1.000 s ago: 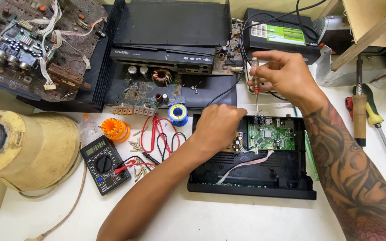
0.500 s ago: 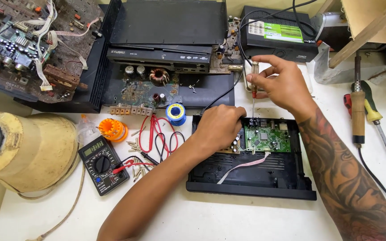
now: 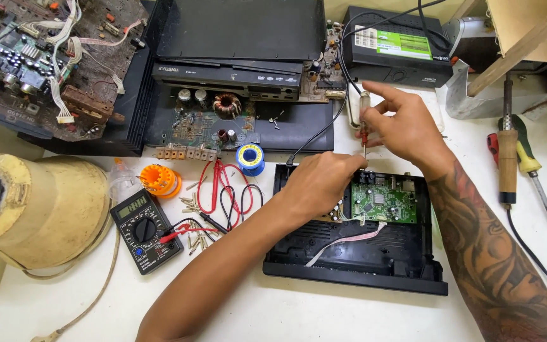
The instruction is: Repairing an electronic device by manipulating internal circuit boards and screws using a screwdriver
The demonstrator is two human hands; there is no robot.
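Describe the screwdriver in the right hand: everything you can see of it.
The screwdriver has a clear, pale handle with a reddish core and a thin metal shaft. It stands about upright, tip down at the back edge of the open black box, near the green board. The right hand pinches the handle from the side; the left hand rests beside the tip, which is too small to make out.

Both bare forearms are being shown without sleeves; the right forearm (image 3: 489, 253) is being covered by dense dark tattoo patterns.
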